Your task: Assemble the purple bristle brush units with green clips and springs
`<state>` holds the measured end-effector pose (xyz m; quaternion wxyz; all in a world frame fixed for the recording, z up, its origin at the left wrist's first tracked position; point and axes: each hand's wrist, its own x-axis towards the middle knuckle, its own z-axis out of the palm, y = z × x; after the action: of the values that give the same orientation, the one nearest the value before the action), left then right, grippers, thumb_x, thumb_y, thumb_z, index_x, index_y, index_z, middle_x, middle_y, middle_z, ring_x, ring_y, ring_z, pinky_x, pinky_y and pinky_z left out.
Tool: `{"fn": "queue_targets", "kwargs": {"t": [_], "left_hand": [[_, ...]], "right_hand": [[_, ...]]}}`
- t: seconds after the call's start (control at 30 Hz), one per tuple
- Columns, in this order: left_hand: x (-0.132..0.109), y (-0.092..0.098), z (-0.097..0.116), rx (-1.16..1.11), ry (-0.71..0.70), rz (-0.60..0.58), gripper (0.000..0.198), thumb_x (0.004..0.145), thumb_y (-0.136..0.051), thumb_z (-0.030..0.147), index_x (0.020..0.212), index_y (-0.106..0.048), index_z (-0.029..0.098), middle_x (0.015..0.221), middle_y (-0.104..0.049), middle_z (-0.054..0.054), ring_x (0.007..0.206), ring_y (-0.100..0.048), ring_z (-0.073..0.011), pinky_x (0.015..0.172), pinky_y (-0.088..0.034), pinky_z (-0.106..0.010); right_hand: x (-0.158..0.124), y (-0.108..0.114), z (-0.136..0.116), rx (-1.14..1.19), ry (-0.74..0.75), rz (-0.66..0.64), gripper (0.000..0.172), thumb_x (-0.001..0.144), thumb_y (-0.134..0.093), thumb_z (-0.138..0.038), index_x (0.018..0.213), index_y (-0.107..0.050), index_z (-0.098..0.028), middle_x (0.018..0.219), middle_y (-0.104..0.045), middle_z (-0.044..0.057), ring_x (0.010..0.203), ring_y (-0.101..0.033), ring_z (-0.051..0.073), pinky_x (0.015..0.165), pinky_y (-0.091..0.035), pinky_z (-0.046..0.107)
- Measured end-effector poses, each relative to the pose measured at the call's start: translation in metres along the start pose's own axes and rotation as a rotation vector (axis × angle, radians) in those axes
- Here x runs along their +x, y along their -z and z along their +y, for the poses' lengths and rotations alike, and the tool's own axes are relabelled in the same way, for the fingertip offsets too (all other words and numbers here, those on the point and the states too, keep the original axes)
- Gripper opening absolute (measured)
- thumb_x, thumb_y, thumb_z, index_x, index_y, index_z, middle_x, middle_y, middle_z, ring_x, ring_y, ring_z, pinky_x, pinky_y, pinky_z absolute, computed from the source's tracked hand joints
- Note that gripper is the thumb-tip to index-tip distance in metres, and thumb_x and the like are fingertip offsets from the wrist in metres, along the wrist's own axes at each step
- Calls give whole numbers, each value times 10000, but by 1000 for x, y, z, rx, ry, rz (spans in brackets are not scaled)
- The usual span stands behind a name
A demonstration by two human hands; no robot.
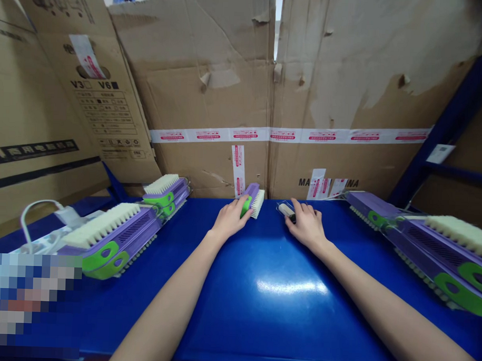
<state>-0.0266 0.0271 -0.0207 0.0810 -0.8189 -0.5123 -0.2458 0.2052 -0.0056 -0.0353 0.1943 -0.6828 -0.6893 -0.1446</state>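
Near the back of the blue table, my left hand point(232, 218) is closed around a purple and green scrub brush point(253, 198). The brush stands on its side, its cream bristles facing right. Farther right, my right hand point(307, 225) curls over a small item with a clear, shiny edge, a pale middle and a dark part point(286, 210). My fingers cover much of that item, so its kind does not show. A gap of bare table separates the two hands.
Stacked purple and green brushes point(116, 236) lie at the left, with another stack point(167, 195) behind. More brushes point(432, 242) lie at the right. A power strip with a white plug point(68, 216) sits at far left. Cardboard point(212, 95) walls the back of the blue table point(255, 318).
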Motion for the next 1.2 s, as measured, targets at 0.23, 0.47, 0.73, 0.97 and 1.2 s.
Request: {"fn": "queue_targets", "kwargs": {"t": [0.23, 0.47, 0.73, 0.97, 1.2], "left_hand": [[0, -1, 4, 96, -48, -12, 495, 898, -457, 450, 1321, -403, 199, 1115, -646, -120, 932, -659, -276, 805, -484, -362], [2, -6, 4, -307, 159, 56, 425, 858, -535, 403, 1247, -456, 252, 1016, -682, -71, 892, -666, -256, 750, -499, -330], [13, -12, -2, -1257, 664, 65, 463, 806, -602, 481, 1095, -472, 144, 952, -654, -107, 630, -633, -136, 508, -522, -246], [10, -14, -3, -1044, 540, 34, 760, 494, -863, 370, 1110, -494, 122, 1047, -640, -143, 749, -638, -184, 471, -477, -227], [11, -10, -3, -670, 349, 33, 600, 513, -825, 420, 998, -616, 136, 1061, -660, -130, 1024, -599, -275, 839, -478, -350]], "right_hand": [[0, -1, 0, 2, 4, 7, 533, 880, -445, -327, 1365, -380, -117, 1130, -598, 144, 1049, -492, 294, 833, -331, 395], [0, -5, 2, 6, 8, 33, 529, 872, -466, -318, 1357, -388, -123, 1117, -603, 144, 1044, -496, 289, 830, -334, 389], [0, -4, 2, 11, 11, 26, 535, 873, -458, -315, 1365, -378, -121, 1114, -602, 149, 1040, -499, 295, 831, -346, 403], [1, -4, 2, 22, 1, 14, 542, 875, -455, -322, 1371, -378, -117, 1130, -599, 153, 1057, -499, 302, 855, -348, 422], [0, -2, 1, -1, -27, -3, 538, 882, -453, -319, 1373, -364, -117, 1135, -597, 151, 1062, -503, 295, 872, -343, 426]]}}
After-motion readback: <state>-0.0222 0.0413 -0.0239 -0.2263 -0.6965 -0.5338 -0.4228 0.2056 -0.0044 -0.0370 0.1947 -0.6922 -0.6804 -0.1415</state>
